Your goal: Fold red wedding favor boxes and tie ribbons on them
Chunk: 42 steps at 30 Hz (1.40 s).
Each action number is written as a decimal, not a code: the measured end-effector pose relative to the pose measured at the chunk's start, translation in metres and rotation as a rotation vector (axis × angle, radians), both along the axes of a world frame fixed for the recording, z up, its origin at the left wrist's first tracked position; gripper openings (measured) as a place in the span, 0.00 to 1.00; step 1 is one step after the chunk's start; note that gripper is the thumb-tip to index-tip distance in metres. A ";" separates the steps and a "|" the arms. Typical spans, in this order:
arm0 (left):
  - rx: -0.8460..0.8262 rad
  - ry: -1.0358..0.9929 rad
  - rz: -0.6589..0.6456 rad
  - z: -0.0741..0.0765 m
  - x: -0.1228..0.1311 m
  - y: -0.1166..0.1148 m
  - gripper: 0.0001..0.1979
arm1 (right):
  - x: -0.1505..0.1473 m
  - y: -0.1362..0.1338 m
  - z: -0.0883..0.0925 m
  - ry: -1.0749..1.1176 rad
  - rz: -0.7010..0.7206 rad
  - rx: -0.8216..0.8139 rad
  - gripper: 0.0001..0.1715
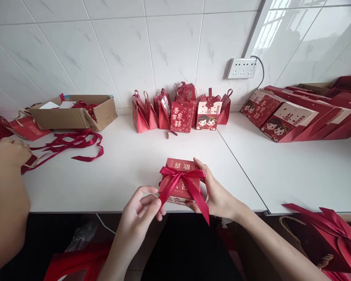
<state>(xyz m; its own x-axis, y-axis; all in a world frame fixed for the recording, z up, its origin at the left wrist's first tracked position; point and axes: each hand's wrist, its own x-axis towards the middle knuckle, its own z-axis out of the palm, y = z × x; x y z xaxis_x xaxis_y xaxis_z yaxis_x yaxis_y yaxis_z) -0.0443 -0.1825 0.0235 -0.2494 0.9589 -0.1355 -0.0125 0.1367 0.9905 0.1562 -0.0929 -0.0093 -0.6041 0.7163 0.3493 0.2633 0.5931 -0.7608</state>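
Before me, a white desk (119, 171) ran along a wall (123, 47) of pale, veined tiles, small red boxes (181, 118) standing at its back. By its near edge, the person's right hand (218, 195) gripped a bow-tied gift box (182, 189); the left hand (142, 207) pinched a ribbon tail (170, 189).

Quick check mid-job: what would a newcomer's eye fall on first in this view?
The glossy red bow on the small red box, front and centre, with the left hand pinching one tail and the right hand holding the box's right side. Next, the small red packages lined up along the tiled wall, and the loose red ribbons on the left.
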 end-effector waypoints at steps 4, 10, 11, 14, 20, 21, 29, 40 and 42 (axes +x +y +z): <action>-0.086 -0.040 -0.054 -0.018 -0.001 -0.014 0.15 | 0.002 0.004 -0.001 0.031 -0.024 0.086 0.63; -0.092 0.080 -0.198 -0.044 -0.022 -0.011 0.13 | 0.010 0.006 0.006 0.088 -0.002 0.214 0.68; -0.021 0.080 -0.107 -0.043 -0.024 -0.008 0.12 | 0.010 0.006 0.008 0.081 -0.004 0.222 0.66; 0.235 0.079 0.162 -0.029 -0.025 -0.001 0.11 | 0.011 0.006 0.015 0.080 -0.014 0.236 0.61; 0.399 0.314 0.085 0.012 -0.006 0.019 0.14 | 0.009 0.005 0.020 0.094 -0.014 0.256 0.62; 0.417 0.337 0.081 0.015 -0.002 0.022 0.11 | 0.009 0.004 0.020 0.094 -0.012 0.260 0.62; 0.662 0.642 0.236 0.022 0.017 0.014 0.01 | 0.009 -0.005 0.023 0.072 -0.058 0.278 0.60; 1.186 0.954 0.034 0.021 0.042 -0.010 0.12 | 0.009 -0.009 0.025 0.114 -0.065 0.324 0.59; 1.188 0.942 0.028 0.020 0.044 -0.010 0.12 | 0.010 -0.010 0.025 0.143 -0.050 0.314 0.58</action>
